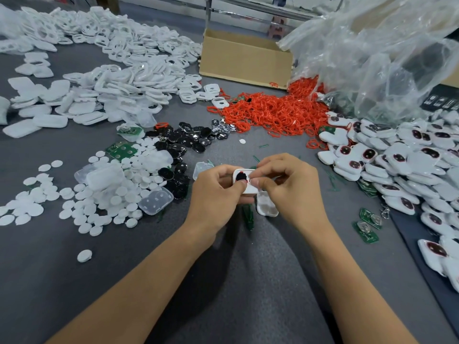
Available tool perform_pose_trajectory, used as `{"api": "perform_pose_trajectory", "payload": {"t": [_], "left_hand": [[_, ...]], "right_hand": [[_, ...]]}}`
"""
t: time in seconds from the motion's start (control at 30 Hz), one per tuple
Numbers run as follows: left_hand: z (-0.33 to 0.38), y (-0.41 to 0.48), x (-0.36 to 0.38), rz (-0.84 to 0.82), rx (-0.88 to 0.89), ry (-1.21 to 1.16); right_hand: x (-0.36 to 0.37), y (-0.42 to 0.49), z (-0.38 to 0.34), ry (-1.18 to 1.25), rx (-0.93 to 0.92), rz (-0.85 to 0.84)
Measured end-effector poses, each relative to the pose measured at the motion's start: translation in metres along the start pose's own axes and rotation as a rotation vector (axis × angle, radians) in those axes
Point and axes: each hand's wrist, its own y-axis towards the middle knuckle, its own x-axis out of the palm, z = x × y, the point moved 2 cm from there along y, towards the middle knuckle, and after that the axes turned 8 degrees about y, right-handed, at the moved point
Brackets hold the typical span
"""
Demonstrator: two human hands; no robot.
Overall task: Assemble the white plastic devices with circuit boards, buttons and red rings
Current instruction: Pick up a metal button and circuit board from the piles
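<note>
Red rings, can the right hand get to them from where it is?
Probably yes. The red rings lie heaped in the open beyond the right hand, with nothing piled between. But that hand is busy pinching the white device.

Nearer than the fingers [255,182]: bare grey surface [62,269], open passage. Left of them: white discs [84,228], clear covers [155,201] and black buttons [188,140] lie heaped, blocking a low sweep. Beyond them: a narrow bare strip, then the piled red rings [278,112] and a cardboard box [246,63]. Right: assembled white devices [402,165] banked close, circuit boards [367,235] at their foot. A white shell [267,207] lies just beneath the right-hand fingers.
</note>
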Motion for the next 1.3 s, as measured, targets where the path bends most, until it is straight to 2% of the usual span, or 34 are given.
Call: {"api": "perform_pose_trajectory", "payload": {"t": [0.23,0.5,0.8,0.9,1.1,1.2,1.3], "left_hand": [[-0.001,0.000,-0.001,-0.023,0.009,0.031],[-0.002,0.000,-0.001,-0.026,0.009,0.021],[-0.002,0.002,-0.003,0.019,-0.003,0.000],[-0.002,0.002,-0.003,0.035,-0.018,-0.010],[-0.005,0.001,-0.002,0.022,0.000,0.019],[-0.006,0.002,-0.002,0.039,0.020,0.035],[-0.004,0.003,0.000,0.033,0.049,0.093]], "right_hand": [[0.000,0.002,0.007,0.015,0.162,0.014],[0.004,0.000,0.007,-0.013,0.147,-0.001],[-0.006,-0.001,0.005,0.185,0.170,-0.087],[-0.012,0.000,0.005,0.295,0.176,-0.015],[-0.014,0.009,0.002,0.181,0.097,0.130],[-0.001,0.021,-0.019,0.060,-0.012,0.057],[0.026,0.031,-0.053,-0.044,-0.134,-0.171]]}}
